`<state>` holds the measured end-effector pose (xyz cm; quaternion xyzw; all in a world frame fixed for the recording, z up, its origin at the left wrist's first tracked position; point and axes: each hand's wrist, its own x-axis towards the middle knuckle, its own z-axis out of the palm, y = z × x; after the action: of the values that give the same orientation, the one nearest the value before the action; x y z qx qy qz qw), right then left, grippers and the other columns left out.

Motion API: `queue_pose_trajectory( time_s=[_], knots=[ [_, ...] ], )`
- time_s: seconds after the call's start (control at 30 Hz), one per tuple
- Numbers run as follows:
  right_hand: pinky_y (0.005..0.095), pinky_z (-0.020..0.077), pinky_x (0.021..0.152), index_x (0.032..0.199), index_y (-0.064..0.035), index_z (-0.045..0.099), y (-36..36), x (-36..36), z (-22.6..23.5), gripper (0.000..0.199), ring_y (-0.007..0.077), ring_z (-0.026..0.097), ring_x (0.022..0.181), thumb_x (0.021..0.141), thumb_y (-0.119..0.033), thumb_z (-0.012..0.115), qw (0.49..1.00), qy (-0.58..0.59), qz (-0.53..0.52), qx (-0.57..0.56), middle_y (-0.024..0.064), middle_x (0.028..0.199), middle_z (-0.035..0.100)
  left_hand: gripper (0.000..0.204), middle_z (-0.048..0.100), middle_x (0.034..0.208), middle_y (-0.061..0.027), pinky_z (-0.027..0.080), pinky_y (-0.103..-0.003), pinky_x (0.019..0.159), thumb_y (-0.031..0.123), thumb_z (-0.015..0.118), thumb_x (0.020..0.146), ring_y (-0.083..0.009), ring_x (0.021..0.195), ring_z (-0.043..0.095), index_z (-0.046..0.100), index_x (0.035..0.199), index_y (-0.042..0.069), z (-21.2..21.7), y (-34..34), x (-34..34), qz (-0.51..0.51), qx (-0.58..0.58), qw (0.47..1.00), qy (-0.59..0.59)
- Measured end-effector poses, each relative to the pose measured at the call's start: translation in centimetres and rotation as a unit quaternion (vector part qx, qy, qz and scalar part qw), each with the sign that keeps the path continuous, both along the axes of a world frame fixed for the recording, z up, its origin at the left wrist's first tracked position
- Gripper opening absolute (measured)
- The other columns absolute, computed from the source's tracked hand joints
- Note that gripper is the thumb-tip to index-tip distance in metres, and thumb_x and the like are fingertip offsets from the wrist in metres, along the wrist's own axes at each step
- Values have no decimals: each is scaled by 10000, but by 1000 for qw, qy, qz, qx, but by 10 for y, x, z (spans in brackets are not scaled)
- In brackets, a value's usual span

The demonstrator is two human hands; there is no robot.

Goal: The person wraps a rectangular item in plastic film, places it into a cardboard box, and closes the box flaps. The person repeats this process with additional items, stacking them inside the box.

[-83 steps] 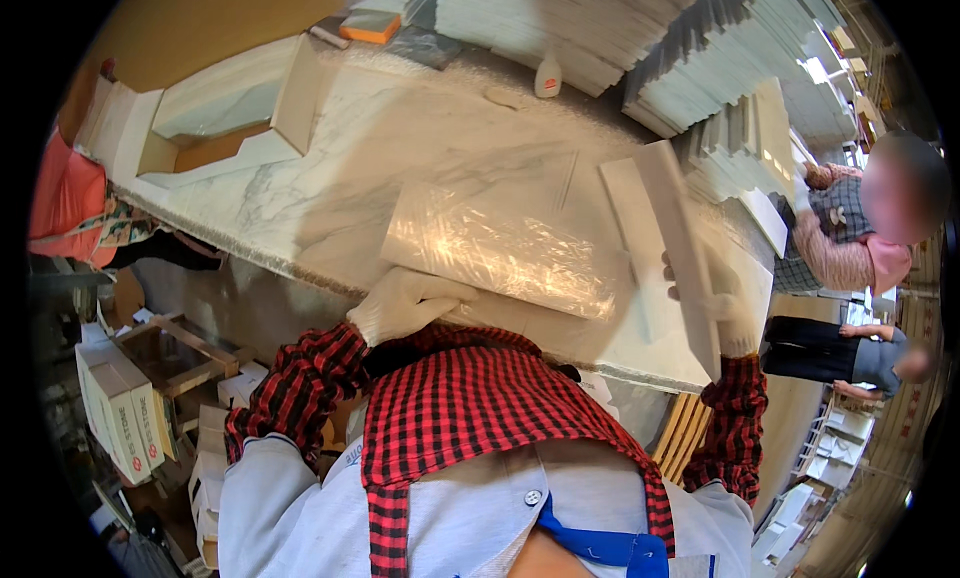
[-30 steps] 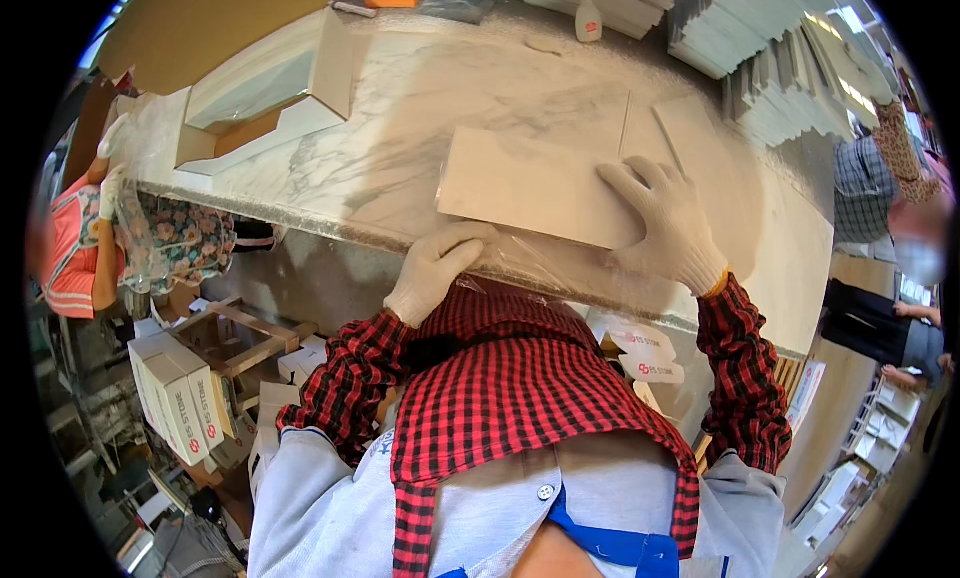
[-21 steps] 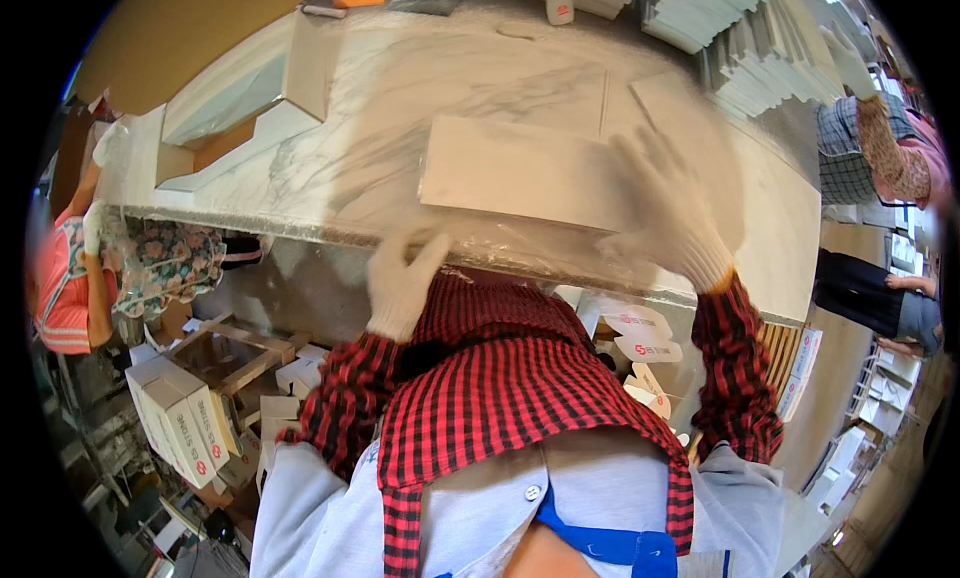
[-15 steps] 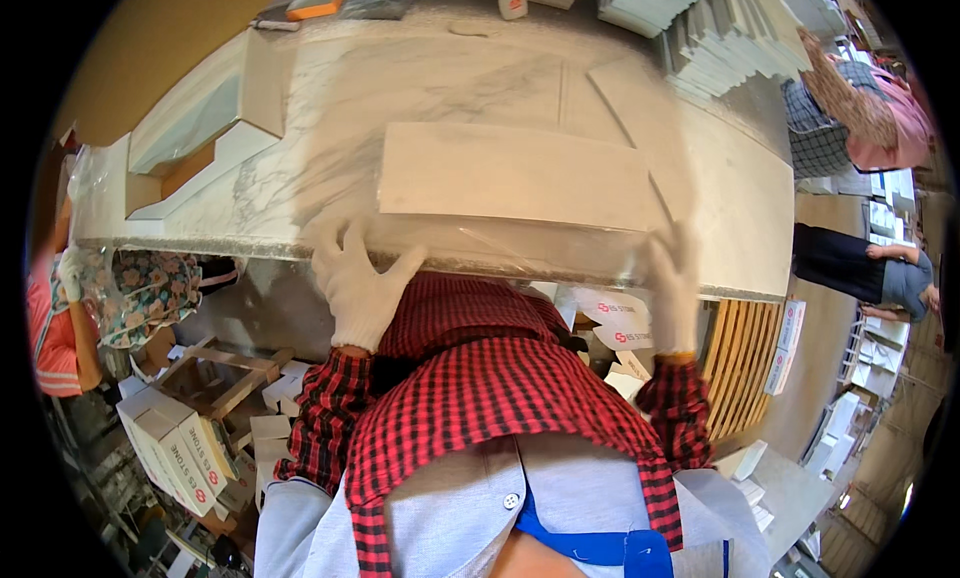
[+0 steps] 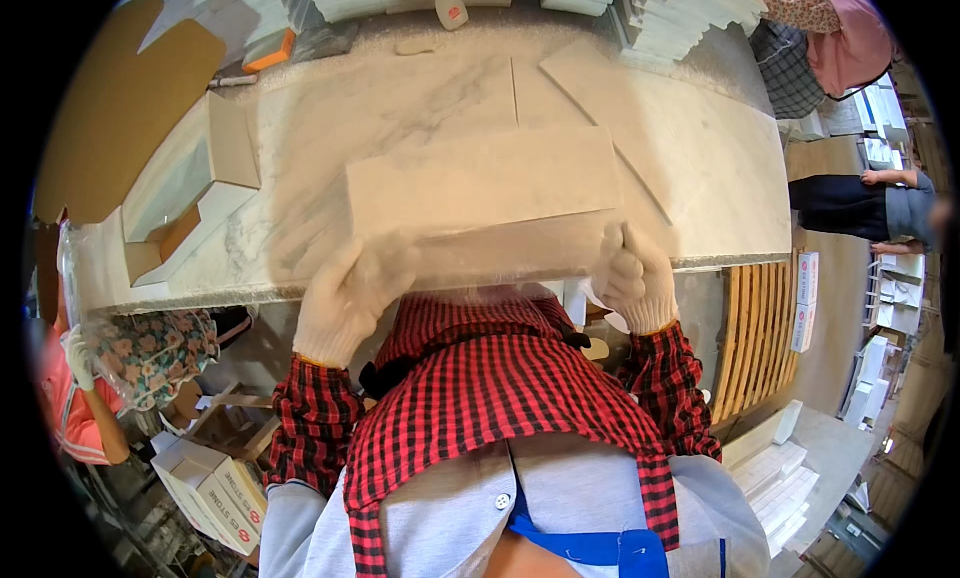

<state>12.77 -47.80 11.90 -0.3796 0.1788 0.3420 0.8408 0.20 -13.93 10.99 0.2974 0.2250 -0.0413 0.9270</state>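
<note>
Wrapped tile slab between both hands

Matt pale stone tile, clear glossy plastic film, knitted cotton gloves, veined marble worktop

This is a workshop where stone tiles get packed. A big pale marble worktable fills the middle, with tall stacks of white tiles at 12 o'clock. White cardboard boxes sit at 8 o'clock, wooden pallets at 3 o'clock.

Bright even daylight, fisheye-bent edges, slight motion blur.
</note>
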Motion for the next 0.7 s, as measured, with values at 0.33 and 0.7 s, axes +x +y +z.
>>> queue_pose_trajectory(
  time_s=[0.33, 0.7],
  knots=[
    [408, 440, 1066, 1455, -73, 554, 140, 10, 16, 665, 345, 511, 1347, 960, -500, 674, 440, -709, 191, -516, 162, 1508, 526, 834, 421, 1602, -150, 243, -603, 1208, 500, 798, 788, -418, 1471, 342, 554, 1473, 91, 10, 52, 31, -218, 865, 429, -139],
    [470, 529, 734, 882, -65, 751, 96, 107, -6, 401, 369, 701, 845, 981, -418, 588, 574, -475, 94, -661, 184, 905, 725, 512, 721, 1124, -158, 494, -383, 985, 397, 692, 944, -315, 1100, 653, 675, 1297, 26, -3, 61, 93, -85, 677, 730, 41]
  ],
)
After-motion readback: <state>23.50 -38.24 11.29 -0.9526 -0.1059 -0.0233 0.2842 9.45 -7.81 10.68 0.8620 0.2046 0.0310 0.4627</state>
